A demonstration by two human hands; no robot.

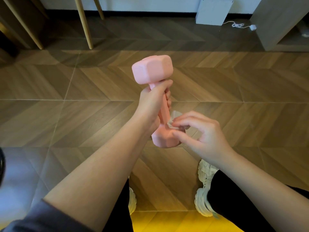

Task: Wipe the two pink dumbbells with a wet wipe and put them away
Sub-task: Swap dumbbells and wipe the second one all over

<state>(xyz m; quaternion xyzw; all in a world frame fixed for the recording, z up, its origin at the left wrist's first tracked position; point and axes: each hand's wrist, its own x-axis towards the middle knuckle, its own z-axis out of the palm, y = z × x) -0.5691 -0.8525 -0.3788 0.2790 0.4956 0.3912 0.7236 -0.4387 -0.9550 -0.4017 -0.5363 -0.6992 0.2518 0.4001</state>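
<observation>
Left hand wraps its fingers tight round the handle of a pink dumbbell, held near upright in the air over the floor. Right hand pinches a crumpled white wet wipe with curled fingertips, pressing it on the lower head by the handle. The dumbbell is matte pale pink with faceted hexagonal heads and a slim handle. Below are chunky white sneakers and a yellow mat. The floor is herringbone wood-look planks. Far right, a grey open shelf unit, contents unclear; a white box, a white cable and wooden legs.
</observation>
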